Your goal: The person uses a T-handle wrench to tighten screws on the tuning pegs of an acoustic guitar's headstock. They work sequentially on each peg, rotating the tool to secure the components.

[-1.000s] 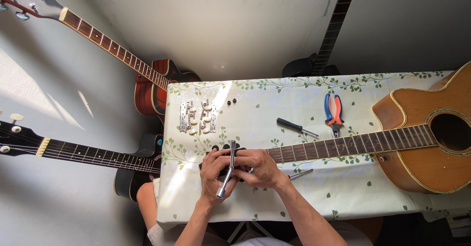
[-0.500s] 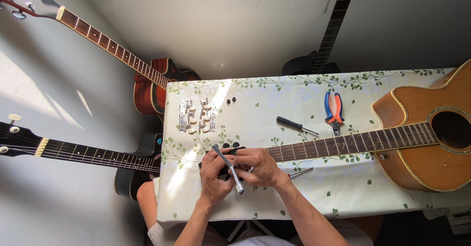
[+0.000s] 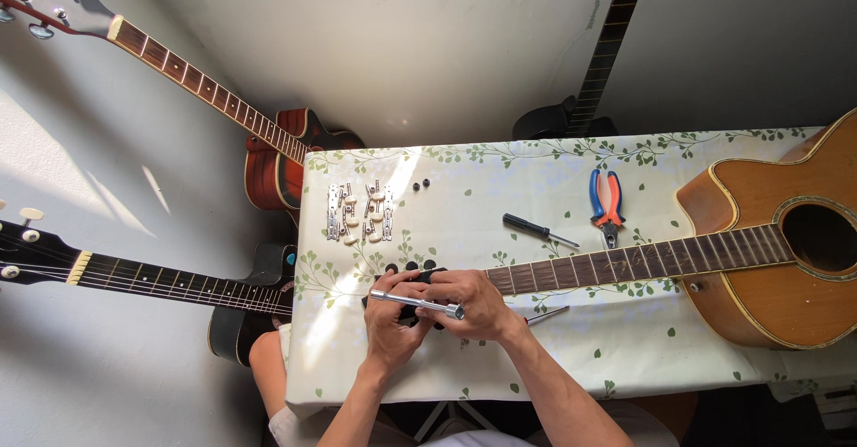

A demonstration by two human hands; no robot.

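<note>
We're at a small table (image 3: 571,367) with a leaf-print cloth, pushed into a corner of pale walls, guitars leaning all around it.

Both our hands sit near the front edge, left of the middle, right on the headstock (image 3: 412,279) of the acoustic guitar (image 3: 786,242) lying across the table. Our left hand (image 3: 390,320) is curled around the headstock from below, fingers closed on it. Our right hand (image 3: 473,302) is wrapped around a slim silver metal tool (image 3: 416,302), some kind of tubular wrench, pinched at its right end. The tool lies nearly flat with its long axis running left to right, the free tip pointing toward the left edge and tilted slightly away from us. It crosses over the left hand's fingers.

The guitar's own long axis also runs left to right: headstock under our hands, neck (image 3: 638,261) climbing a bit toward the right, body hanging over the right edge.

Just right of our hands, a thin metal rod (image 3: 546,315) pokes out from under the neck. Farther back, near the middle, there's a black-handled screwdriver (image 3: 539,229) and red-and-blue pliers (image 3: 605,202). Toward the back left corner lie two strips of tuning machines (image 3: 359,211) with cream buttons, and two tiny black bits (image 3: 420,184) beside them.

Off the left edge, a reddish guitar (image 3: 268,157) and a black guitar (image 3: 241,304) lean in; another black one (image 3: 571,117) stands behind the table.
</note>
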